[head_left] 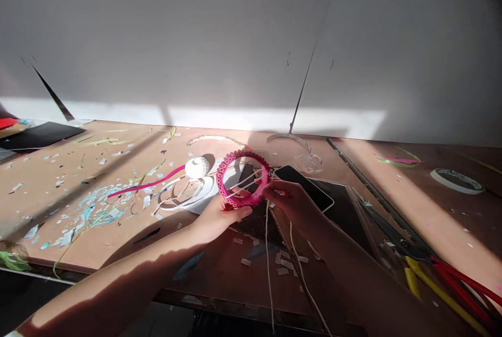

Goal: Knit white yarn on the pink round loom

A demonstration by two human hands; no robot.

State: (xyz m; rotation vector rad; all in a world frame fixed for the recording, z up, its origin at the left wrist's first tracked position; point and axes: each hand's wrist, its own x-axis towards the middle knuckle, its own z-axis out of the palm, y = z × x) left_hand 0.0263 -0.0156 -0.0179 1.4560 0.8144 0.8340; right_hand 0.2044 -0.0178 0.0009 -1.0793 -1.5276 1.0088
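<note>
A pink ring (220,174) with a scalloped, looped edge is held up over the table. White string (245,184) runs in a few strands across its opening. My left hand (219,218) is closed around the ring's lower left side, thumb along the front. At the ring's right edge, my right hand (292,200) is closed in a pinch on the white string; the fingertips are partly hidden against the ring. Two lengths of string (268,264) hang from near this hand past the table's front edge.
Left of the ring sit a ball of white string (197,167), a pink strip (151,185) and white paper rings (172,194). A phone (306,186) lies behind my right hand. Cutting tools with red (463,282) and yellow handles (439,287) and a tape roll (457,181) are right. Paper scraps are scattered.
</note>
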